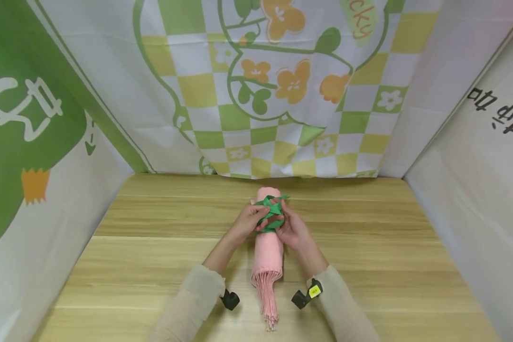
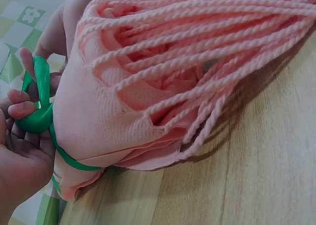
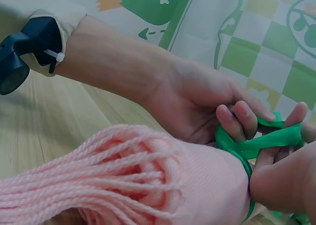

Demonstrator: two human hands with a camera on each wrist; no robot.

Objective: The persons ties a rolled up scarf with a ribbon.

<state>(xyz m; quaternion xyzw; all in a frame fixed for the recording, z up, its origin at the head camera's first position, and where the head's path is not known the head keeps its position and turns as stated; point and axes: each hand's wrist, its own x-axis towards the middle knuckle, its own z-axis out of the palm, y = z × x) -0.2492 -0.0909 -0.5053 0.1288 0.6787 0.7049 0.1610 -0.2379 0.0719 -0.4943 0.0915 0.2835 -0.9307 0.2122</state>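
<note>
A pink scarf [image 1: 269,251], rolled into a bundle with its tassels [image 1: 268,304] toward me, lies lengthwise on the wooden table. Around its upper half runs a green ribbon [image 1: 273,207], looped and crossed on top. My left hand [image 1: 247,221] pinches the ribbon from the left with thumb and fingers. From the right, my right hand [image 1: 294,230] holds another part of the ribbon, with a loop about its fingers. In the right wrist view the ribbon [image 3: 271,141] stretches between both hands. The far side of the bundle is partly hidden by the hands.
The wooden table [image 1: 153,266] extends on both sides of the scarf. A patterned cloth [image 1: 299,142] hangs at its back edge, with printed panels left and right. Black cameras [image 1: 229,299] sit on both wrists near the cuffs.
</note>
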